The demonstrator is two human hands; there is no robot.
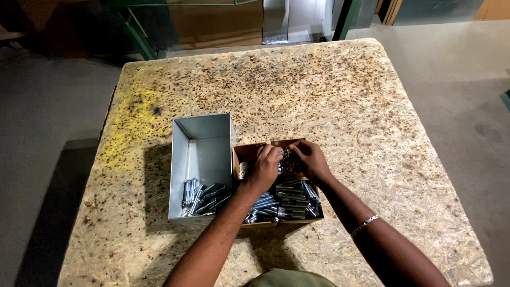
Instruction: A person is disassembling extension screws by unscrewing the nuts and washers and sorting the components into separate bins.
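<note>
Both hands are over a small cardboard box point(245, 153) that is full of silver bolts point(292, 199). My left hand point(264, 169) and my right hand point(309, 159) meet at the box's far end, fingers pinched together on one small bolt point(284, 153) between them. To the left of the box stands a grey metal bin point(204, 139), touching it. Several silver bolts point(204, 192) lie at the near end of the bin.
Everything sits on a chipboard tabletop point(329, 95) with a yellow stain at the left. Concrete floor surrounds the table. Green metal frames and boards stand beyond the far edge. My right wrist wears a silver bracelet point(364, 225).
</note>
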